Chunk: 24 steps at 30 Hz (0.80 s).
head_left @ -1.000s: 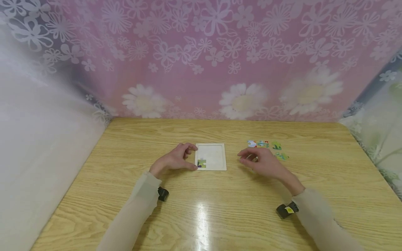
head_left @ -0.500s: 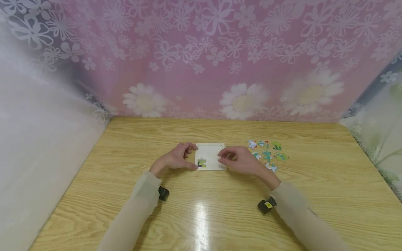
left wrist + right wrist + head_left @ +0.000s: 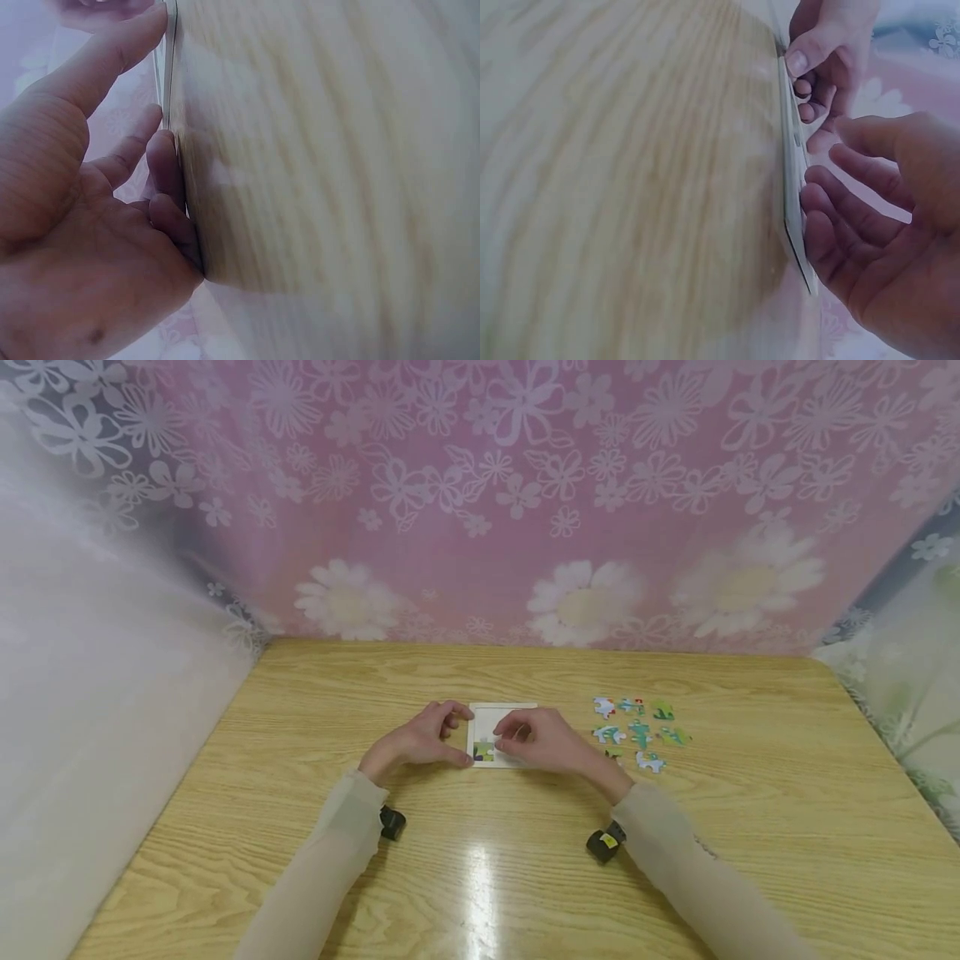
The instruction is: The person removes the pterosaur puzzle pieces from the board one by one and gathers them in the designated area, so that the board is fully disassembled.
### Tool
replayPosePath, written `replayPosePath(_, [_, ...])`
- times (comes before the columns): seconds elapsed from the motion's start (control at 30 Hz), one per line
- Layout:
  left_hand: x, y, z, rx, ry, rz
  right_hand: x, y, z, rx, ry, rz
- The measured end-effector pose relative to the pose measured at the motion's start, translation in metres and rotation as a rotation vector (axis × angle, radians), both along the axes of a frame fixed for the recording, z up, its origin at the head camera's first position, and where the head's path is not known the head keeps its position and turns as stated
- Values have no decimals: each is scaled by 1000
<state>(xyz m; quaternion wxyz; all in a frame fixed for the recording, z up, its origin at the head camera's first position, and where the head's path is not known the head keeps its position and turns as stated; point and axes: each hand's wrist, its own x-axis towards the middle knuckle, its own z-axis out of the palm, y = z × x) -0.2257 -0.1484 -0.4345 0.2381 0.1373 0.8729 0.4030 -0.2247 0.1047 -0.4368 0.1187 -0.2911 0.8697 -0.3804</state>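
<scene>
My left hand [image 3: 420,737] touches the left side of a small white puzzle tray [image 3: 504,705], its index finger at the far corner and its thumb at the near one. In the left wrist view, the other fingers curl beside the tray's edge. One green and purple puzzle piece [image 3: 482,751] lies in the tray's near left corner. Over the tray's right part hovers my right hand [image 3: 543,743], thumb and index fingertips right at that piece's right side. No piece shows between the loosely bent fingers [image 3: 821,232] in the right wrist view. The hand hides much of the tray.
To the right of the tray, several loose puzzle pieces [image 3: 640,735] lie in rough rows on the wooden table [image 3: 375,893]. A pink flowered curtain [image 3: 450,527] hangs behind the table, and a white cloth [image 3: 112,693] borders it on the left.
My right hand has moved left, from beside the loose pieces to over the tray and up to the piece in its corner. The left hand has stayed at the tray's left side.
</scene>
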Motion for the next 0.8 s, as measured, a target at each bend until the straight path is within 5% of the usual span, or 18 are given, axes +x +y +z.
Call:
replayPosePath(0.5, [-2, 0, -3, -5, 9, -4, 0, -15, -4, 116, 24, -17])
replayPosePath(0.8, [-3, 0, -5, -15, 9, 9, 0, -16, -2, 17, -69, -36])
